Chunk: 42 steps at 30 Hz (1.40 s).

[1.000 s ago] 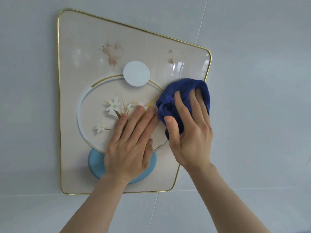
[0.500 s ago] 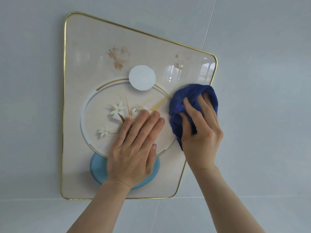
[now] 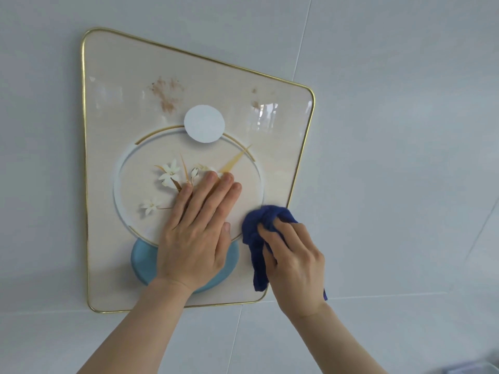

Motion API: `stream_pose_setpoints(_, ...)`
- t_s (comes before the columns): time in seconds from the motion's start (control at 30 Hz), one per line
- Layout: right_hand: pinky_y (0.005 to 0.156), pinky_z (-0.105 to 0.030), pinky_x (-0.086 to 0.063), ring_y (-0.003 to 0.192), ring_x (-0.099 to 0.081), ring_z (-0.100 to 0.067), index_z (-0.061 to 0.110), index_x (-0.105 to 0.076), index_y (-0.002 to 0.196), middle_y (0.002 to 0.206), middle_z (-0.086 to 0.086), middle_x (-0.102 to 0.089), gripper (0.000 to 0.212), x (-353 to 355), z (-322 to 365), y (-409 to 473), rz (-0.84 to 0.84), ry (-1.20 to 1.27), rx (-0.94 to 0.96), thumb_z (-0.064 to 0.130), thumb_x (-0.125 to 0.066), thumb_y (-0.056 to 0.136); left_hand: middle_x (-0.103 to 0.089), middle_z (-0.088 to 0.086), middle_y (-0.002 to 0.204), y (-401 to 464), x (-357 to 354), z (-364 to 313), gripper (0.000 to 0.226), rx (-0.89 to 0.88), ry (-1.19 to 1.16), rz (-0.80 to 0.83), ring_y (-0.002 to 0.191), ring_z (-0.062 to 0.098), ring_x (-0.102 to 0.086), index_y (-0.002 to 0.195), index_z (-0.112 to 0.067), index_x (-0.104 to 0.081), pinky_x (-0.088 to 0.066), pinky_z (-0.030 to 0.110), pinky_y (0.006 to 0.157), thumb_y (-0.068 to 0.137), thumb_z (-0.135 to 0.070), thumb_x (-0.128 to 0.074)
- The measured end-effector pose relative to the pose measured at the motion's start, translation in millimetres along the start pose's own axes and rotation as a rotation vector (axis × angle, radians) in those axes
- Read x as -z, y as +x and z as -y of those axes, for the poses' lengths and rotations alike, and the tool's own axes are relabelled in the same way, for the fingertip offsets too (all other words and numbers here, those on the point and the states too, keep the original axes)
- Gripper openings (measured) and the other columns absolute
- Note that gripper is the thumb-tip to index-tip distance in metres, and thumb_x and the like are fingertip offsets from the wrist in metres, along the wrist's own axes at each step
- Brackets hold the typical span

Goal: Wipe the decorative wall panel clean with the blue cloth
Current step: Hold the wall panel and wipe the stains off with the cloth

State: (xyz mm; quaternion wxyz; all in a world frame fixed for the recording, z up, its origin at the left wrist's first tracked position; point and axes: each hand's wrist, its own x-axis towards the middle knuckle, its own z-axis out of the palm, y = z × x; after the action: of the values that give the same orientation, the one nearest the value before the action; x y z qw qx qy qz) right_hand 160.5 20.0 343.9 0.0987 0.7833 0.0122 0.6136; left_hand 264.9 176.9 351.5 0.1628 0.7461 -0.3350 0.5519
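The decorative wall panel (image 3: pixel 113 109) is cream with a thin gold rim, white flowers inside an oval ring, a white disc and a pale blue shape at the bottom. Brown smears (image 3: pixel 165 95) mark its upper part, and smaller brown spots (image 3: pixel 255 101) sit toward the upper right. My left hand (image 3: pixel 198 230) lies flat on the panel's lower middle, fingers together. My right hand (image 3: pixel 294 261) grips the bunched dark blue cloth (image 3: pixel 266 220) against the panel's lower right edge.
The panel hangs on a pale grey tiled wall (image 3: pixel 405 130) with thin grout lines. Bare wall surrounds the panel on all sides. A blurred grey edge shows at the bottom right corner (image 3: pixel 483 369).
My right hand has drawn the cloth down the panel's right side, from beside the oval's upper right to the lower right edge. My left hand has stayed pressed on the panel.
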Motion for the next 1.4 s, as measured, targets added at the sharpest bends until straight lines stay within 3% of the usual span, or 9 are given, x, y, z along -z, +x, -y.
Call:
stream_pose_setpoints(0.17,0.061,-0.027,-0.053,0.071,-0.066,-0.013,0.03,-0.079,0.089,0.081,0.01,-0.074,0.026,43,15,21,0.356,0.382,-0.501,0.008,-0.066,0.088,-0.027,0.001,0.17,2,10,-5,0.062,0.024,-0.072,0.051,0.16,0.022,-0.018,0.161,-0.015,-0.028,-0.012,0.047,0.131,0.1,-0.021,-0.037)
stream_pose_setpoints(0.3,0.061,-0.02,-0.054,0.072,-0.07,-0.012,0.028,-0.077,0.087,0.075,0.003,-0.076,0.016,71,6,67,0.237,0.66,-0.755,0.013,-0.071,0.09,-0.038,0.002,0.165,8,21,-6,0.057,0.035,-0.12,0.034,0.156,0.023,-0.028,0.157,-0.014,-0.038,-0.02,0.048,0.129,0.101,-0.022,-0.036)
stream_pose_setpoints(0.43,0.069,-0.019,-0.055,0.082,-0.071,-0.008,0.031,-0.074,0.095,0.085,0.009,-0.075,0.021,68,7,109,0.033,0.671,-0.635,0.012,-0.071,0.091,-0.036,0.003,0.166,24,29,-2,0.059,0.046,-0.105,-0.005,0.156,0.025,-0.029,0.158,-0.016,-0.036,-0.016,0.047,0.13,0.1,-0.025,-0.038)
stream_pose_setpoints(0.67,0.093,-0.051,-0.051,0.113,-0.059,-0.034,0.008,-0.077,0.108,0.112,-0.01,-0.071,0.026,8,3,160,-0.273,0.316,-0.2,-0.003,-0.069,0.086,-0.02,0.003,0.172,40,18,8,0.07,0.054,-0.057,-0.006,0.161,0.024,-0.013,0.162,-0.014,-0.023,-0.014,0.05,0.131,0.098,-0.025,-0.049)
stream_pose_setpoints(0.87,0.115,-0.031,-0.037,0.137,-0.047,-0.039,0.006,-0.07,0.131,0.141,-0.021,-0.058,0.041,-8,9,153,-0.204,0.311,-0.114,0.016,-0.045,0.099,-0.02,0.001,0.172,38,11,7,0.07,0.066,-0.046,-0.054,0.161,0.021,-0.014,0.162,-0.015,-0.024,-0.012,0.047,0.131,0.098,-0.027,-0.049)
stream_pose_setpoints(0.93,0.116,-0.038,-0.039,0.136,-0.046,-0.04,0.005,-0.07,0.13,0.141,-0.023,-0.056,0.047,-9,9,152,-0.199,0.332,-0.101,0.033,-0.042,0.106,-0.021,0.001,0.172,37,8,7,0.07,0.069,-0.042,-0.066,0.16,0.02,-0.015,0.162,-0.016,-0.024,-0.014,0.047,0.131,0.098,-0.027,-0.049)
stream_pose_setpoints(1.07,0.116,-0.014,-0.028,0.137,-0.047,-0.038,0.008,-0.072,0.129,0.138,-0.021,-0.058,0.041,-20,8,158,-0.236,0.289,-0.132,0.035,-0.066,0.099,-0.021,0.0,0.172,36,7,6,0.072,0.077,-0.036,-0.077,0.16,0.02,-0.015,0.163,-0.016,-0.023,-0.016,0.047,0.131,0.097,-0.026,-0.051)
stream_pose_setpoints(1.23,0.109,-0.044,-0.048,0.13,-0.049,-0.031,0.008,-0.077,0.12,0.126,-0.021,-0.066,0.023,-35,17,171,-0.396,0.222,-0.104,0.015,-0.071,0.098,-0.019,0.0,0.172,37,4,7,0.071,0.075,-0.004,-0.076,0.16,0.019,-0.014,0.163,-0.016,-0.021,-0.013,0.045,0.131,0.098,-0.028,-0.045)
stream_pose_setpoints(1.4,0.11,-0.044,-0.048,0.13,-0.054,-0.036,0.003,-0.074,0.124,0.124,-0.021,-0.07,0.026,-37,12,173,-0.365,0.169,0.039,0.004,-0.067,0.1,-0.02,0.0,0.172,37,2,7,0.071,0.078,0.001,-0.091,0.16,0.019,-0.014,0.163,-0.016,-0.022,-0.013,0.045,0.131,0.097,-0.028,-0.045)
